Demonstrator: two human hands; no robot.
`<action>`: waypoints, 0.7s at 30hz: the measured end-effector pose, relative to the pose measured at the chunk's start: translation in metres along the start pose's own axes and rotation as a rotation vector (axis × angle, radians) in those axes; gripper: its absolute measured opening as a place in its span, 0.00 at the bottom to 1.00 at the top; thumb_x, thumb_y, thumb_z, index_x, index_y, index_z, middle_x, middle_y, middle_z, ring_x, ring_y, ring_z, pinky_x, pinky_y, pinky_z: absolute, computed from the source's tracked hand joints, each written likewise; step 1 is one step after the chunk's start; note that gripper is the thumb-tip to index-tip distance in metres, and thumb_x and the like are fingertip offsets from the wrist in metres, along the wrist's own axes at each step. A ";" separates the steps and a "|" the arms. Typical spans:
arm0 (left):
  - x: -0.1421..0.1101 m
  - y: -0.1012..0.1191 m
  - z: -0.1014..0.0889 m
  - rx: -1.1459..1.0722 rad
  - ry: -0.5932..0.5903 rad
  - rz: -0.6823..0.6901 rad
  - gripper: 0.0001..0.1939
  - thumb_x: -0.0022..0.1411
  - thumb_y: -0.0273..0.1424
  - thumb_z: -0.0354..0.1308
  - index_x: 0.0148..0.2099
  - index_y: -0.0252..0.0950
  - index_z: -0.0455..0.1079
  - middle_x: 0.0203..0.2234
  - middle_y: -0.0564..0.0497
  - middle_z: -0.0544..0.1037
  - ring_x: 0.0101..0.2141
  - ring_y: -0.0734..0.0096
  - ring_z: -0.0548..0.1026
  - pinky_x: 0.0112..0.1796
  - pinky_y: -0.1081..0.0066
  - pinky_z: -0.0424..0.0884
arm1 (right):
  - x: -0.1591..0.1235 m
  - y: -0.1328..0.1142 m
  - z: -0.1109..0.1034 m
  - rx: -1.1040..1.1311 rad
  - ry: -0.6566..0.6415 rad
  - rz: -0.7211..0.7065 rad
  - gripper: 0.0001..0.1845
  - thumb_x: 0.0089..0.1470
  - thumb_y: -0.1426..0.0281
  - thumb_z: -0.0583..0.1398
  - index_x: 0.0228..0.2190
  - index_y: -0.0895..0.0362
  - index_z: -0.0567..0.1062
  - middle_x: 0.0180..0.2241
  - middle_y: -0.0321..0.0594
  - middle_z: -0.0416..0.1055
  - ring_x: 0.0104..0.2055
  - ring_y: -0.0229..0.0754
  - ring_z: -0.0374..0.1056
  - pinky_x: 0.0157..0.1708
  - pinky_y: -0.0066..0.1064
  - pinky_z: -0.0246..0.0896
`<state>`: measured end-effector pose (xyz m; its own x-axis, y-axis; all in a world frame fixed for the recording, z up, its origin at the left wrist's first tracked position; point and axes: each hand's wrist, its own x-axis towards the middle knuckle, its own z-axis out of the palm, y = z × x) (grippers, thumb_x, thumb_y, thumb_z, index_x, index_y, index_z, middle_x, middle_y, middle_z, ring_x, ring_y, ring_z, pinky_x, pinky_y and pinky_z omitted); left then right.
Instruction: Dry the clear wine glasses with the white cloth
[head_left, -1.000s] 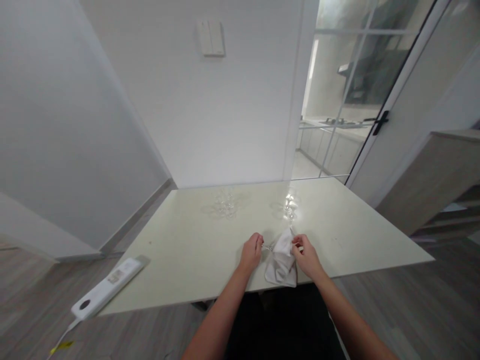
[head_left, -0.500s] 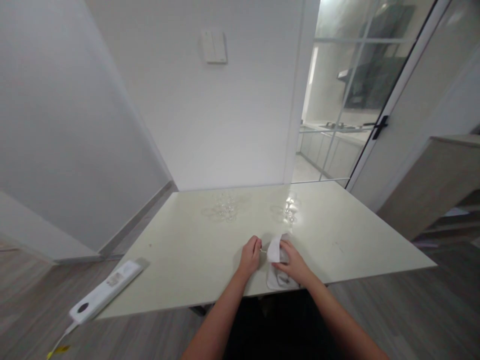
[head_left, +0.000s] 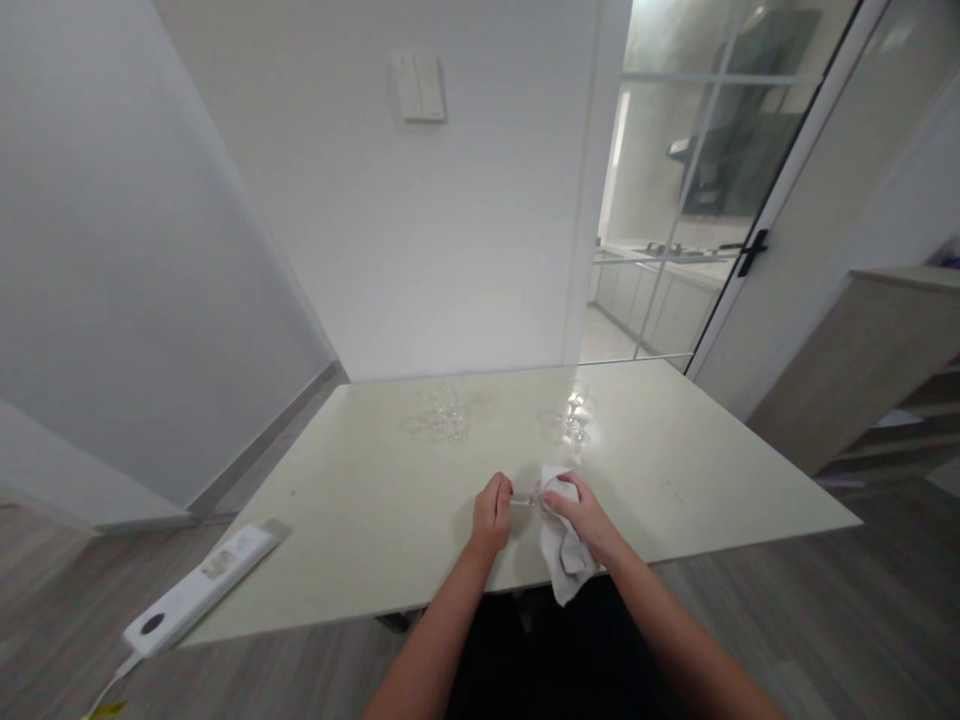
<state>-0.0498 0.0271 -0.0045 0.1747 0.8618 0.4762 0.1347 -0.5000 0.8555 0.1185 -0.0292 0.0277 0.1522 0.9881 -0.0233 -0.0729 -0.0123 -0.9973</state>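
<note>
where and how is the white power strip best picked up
From above, around the middle of the white power strip, thumb and fingers on opposite long sides: it is long and narrow and lies flat. Its near end juts past the edge of the table, and the cord leaves there, so that end looks a poorer grip.

The pale table (head_left: 367,520) has a glossy top. On its far part stand two groups of clear glassware, perhaps stemmed glasses: one (head_left: 448,412) at centre, another (head_left: 576,415) to the right. A white power strip (head_left: 201,590) lies at lower left.
</note>
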 end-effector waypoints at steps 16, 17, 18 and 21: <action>0.009 0.009 -0.003 -0.493 -0.624 -0.424 0.23 0.58 0.50 0.53 0.30 0.31 0.68 0.16 0.53 0.68 0.17 0.77 0.63 0.22 0.75 0.58 | -0.010 -0.019 0.021 -0.133 0.224 -0.556 0.34 0.40 0.70 0.67 0.50 0.53 0.63 0.45 0.42 0.66 0.46 0.46 0.66 0.47 0.37 0.63; 0.008 0.007 -0.002 -0.505 -0.619 -0.414 0.23 0.58 0.50 0.54 0.32 0.31 0.68 0.17 0.53 0.69 0.17 0.78 0.63 0.21 0.75 0.58 | -0.008 -0.019 0.022 -0.098 0.241 -0.520 0.34 0.40 0.69 0.67 0.49 0.54 0.64 0.45 0.41 0.66 0.45 0.46 0.66 0.46 0.37 0.63; 0.008 0.005 -0.002 -0.519 -0.610 -0.406 0.24 0.57 0.50 0.54 0.35 0.32 0.68 0.18 0.53 0.69 0.17 0.78 0.64 0.21 0.76 0.58 | -0.005 -0.019 0.023 -0.064 0.254 -0.486 0.33 0.40 0.68 0.68 0.48 0.54 0.64 0.44 0.41 0.67 0.44 0.45 0.66 0.44 0.36 0.64; 0.008 -0.004 0.000 -0.538 -0.621 -0.391 0.27 0.54 0.53 0.57 0.41 0.32 0.66 0.21 0.53 0.71 0.18 0.78 0.66 0.21 0.77 0.61 | 0.003 -0.016 0.026 0.067 0.303 -0.373 0.29 0.43 0.64 0.67 0.46 0.54 0.65 0.39 0.38 0.69 0.37 0.42 0.67 0.37 0.33 0.65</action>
<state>-0.0492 0.0361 -0.0034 0.7271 0.6830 0.0698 -0.1511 0.0600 0.9867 0.0948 -0.0225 0.0457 0.4592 0.8339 0.3061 -0.0207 0.3546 -0.9348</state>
